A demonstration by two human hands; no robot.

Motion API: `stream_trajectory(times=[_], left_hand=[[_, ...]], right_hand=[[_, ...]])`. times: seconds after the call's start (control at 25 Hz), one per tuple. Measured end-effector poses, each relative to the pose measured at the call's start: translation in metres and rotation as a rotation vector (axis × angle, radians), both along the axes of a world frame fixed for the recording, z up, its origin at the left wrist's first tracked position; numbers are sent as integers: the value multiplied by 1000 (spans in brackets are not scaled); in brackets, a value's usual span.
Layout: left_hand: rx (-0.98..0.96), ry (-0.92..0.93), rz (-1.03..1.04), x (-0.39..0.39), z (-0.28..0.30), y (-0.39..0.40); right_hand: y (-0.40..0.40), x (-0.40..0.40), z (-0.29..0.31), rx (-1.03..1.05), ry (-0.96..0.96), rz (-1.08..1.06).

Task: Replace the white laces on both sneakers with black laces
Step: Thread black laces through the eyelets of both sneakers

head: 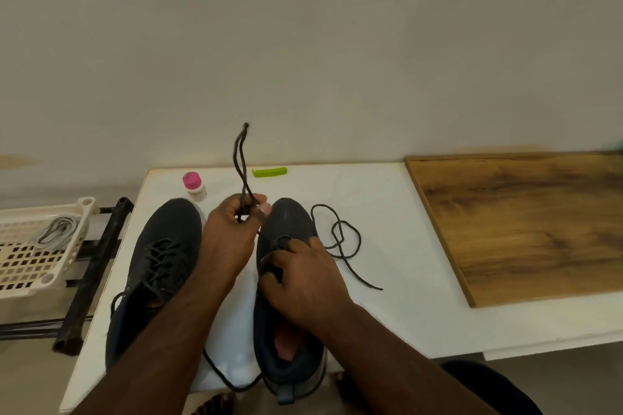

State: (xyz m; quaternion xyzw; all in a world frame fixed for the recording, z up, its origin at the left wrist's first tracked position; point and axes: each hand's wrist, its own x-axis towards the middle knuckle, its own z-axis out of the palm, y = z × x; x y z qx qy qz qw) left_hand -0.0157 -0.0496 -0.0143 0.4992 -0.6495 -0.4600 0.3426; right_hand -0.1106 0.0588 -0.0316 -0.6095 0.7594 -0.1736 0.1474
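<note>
White tabletop (387, 212) against bare wall. Your left hand (232, 232) pinches black lace (243, 158), raised at frame centre; right hand (303, 276) grips right sneaker (286, 222) at eyelets. Left sneaker (158, 256) already laced black. Step: threading second sneaker; next, likely feed lace tip through following eyelet.

A white table (387, 313) carried two sneakers (158, 266), a black lace (344, 246), a pink-capped bottle (194, 186), a green clip (269, 172) and a wooden board (526, 226)

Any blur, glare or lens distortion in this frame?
Head view: wide-angle bending curves the white table edges; light is dim and even, without glare; the raised black lace above the left hand looks slightly soft.
</note>
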Motion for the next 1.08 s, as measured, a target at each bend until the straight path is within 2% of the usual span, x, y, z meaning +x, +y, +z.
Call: stream_trajectory(times=[0.08,0.16,0.24,0.36,0.44,0.52,0.6,0.68,0.72,0.8,0.88,0.96,1.08], left_hand=[[135,-134,-141,0,-10,4],[151,-197,-189,-1,-15,6],[87,-182,-139,-3,-11,6],[-14,-51,20,0,1,-1],[-39,-46,48,2,2,-4],[-8,-148,0,0,0,-2],[69,-221,-16,-1,-4,-3],[169,-146,31,0,-6,-6],[219,-69,54,1,-7,-8],[274,65,101,4,-7,-13],[280,154,132,4,-4,-15],[257,201,119,4,3,-12],[300,311,42,4,10,-7]], right_hand=[[0,-1,-2,-17,15,6],[0,-1,-3,-34,10,6],[-1,-1,-3,-33,9,8],[-1,-2,-3,-16,-12,2],[1,-1,-2,1,-7,15],[1,1,0,-12,-26,28],[0,-6,6,-102,-174,-51],[-2,-31,9,-133,-230,-201],[-2,-52,8,-49,-157,-261],[3,-87,1,256,29,-323],[8,-102,-6,510,88,-333],[10,-100,-16,574,95,-326],[7,-103,-20,513,89,-358]])
